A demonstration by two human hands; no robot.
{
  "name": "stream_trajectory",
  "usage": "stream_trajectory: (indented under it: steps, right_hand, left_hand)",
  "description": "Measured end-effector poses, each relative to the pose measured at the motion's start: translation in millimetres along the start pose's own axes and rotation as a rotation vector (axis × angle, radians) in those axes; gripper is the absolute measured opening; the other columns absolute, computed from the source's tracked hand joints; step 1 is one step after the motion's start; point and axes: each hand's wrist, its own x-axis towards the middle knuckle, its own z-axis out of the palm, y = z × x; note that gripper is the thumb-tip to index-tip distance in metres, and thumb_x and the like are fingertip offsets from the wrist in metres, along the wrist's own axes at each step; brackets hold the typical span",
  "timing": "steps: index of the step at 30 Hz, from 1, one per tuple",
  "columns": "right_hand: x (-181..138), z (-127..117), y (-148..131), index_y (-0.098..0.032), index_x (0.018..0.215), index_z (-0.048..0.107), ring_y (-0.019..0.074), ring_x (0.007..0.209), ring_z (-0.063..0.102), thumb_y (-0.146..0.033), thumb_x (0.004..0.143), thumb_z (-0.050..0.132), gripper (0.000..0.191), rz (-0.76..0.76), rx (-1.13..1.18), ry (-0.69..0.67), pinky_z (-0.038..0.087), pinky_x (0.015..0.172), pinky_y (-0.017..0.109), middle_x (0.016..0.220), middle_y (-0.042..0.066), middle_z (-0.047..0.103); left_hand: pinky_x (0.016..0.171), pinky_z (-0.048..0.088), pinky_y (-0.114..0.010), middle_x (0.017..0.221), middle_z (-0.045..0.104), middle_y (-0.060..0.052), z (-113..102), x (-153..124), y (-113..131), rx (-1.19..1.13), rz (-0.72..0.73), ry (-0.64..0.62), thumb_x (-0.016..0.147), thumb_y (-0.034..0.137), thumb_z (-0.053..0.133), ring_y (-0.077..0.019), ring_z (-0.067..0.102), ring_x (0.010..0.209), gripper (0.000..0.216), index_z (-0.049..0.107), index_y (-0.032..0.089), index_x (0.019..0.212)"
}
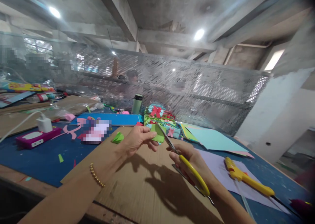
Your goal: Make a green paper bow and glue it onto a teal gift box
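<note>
Between its thumb and fingers my left hand (140, 139) pinches a small green paper piece (157, 134). My right hand (188, 156) is closed on a pair of scissors with yellow handles (194, 174). The metal blades point up and away, with their tips beside the green paper; I cannot tell whether they touch it. Both hands are above a brown cardboard sheet (133, 188). A folded green paper scrap (118, 137) lies on the cardboard, left of my left hand. Behind the hands is a pile of coloured paper cutouts (156, 112) with red and pink shapes.
A yellow glue gun (248, 179) lies on lilac paper (209, 158) at right, near light blue sheets (214, 137). On the left are a purple power strip (36, 138), a white charger (44, 123) and a blurred phone-like object (95, 132). A green bottle (137, 105) stands behind, before a perforated metal screen (209, 86).
</note>
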Motion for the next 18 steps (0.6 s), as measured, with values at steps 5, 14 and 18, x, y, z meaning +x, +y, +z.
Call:
stream_trajectory:
  steps: [5,14,18]
  right_hand:
    - [1.2,1.0,0.2,-0.018,0.101,0.067,0.0095,0.048,0.037,-0.06,0.083,0.062,0.046,0.023,0.067,-0.035,0.029,0.044,0.022,0.059,-0.005,0.042]
    - [3.2,-5.7,-1.7,-0.019,0.089,0.068,0.0109,0.053,0.039,-0.057,0.088,0.056,0.04,-0.054,-0.172,-0.038,0.028,0.048,0.023,0.06,-0.004,0.042]
    - [3.5,1.7,2.8,-0.018,0.085,0.065,0.0084,0.047,0.035,-0.058,0.089,0.056,0.041,0.007,-0.03,-0.071,0.026,0.043,0.02,0.057,-0.006,0.038]
  left_hand:
    - [0.055,0.055,-0.028,0.062,0.07,-0.01,-0.5,0.3,0.1,-0.005,-0.007,-0.001,0.078,0.031,0.074,-0.0157,0.065,0.048,0.026,0.07,0.005,0.077]
    - [0.054,0.053,-0.028,0.063,0.07,-0.011,-8.0,5.2,-6.9,0.008,-0.039,-0.021,0.075,0.033,0.077,-0.0164,0.066,0.051,0.028,0.069,0.006,0.074]
    - [0.054,0.052,-0.027,0.063,0.07,-0.011,-9.3,6.0,-9.2,0.001,-0.085,0.001,0.072,0.034,0.08,-0.0158,0.065,0.049,0.029,0.067,0.008,0.071]
